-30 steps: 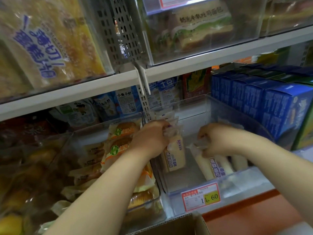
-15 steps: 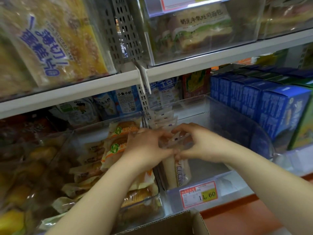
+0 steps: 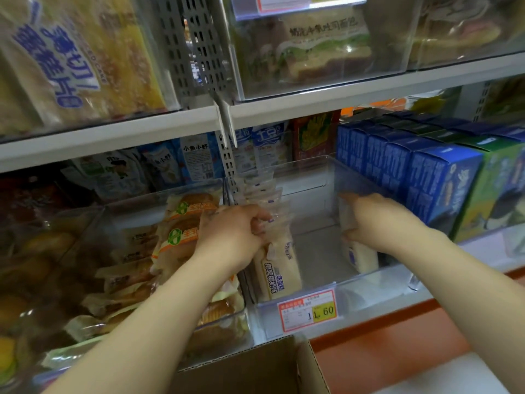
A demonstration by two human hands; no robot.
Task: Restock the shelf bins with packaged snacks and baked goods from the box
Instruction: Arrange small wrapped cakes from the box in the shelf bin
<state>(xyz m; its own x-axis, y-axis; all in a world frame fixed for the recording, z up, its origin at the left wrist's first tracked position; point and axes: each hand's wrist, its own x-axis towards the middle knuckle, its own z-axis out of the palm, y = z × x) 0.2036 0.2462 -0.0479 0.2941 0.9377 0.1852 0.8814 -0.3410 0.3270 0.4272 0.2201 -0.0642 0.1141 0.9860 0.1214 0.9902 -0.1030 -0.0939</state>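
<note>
Clear bin [image 3: 375,294]; cake packets [image 3: 279,268]; stocking under way
Our left hand [image 3: 233,231] pinches the row's tops at the left wall; our right hand [image 3: 375,220] curls round a single packet [image 3: 359,255] at the right wall; we should stand it upright, label forward.

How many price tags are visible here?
2. The lower price tag sits on the front of the clear bin; the upper price tag, cut off by the frame's top edge, fronts the sandwich bin. Others may be hidden.
</note>
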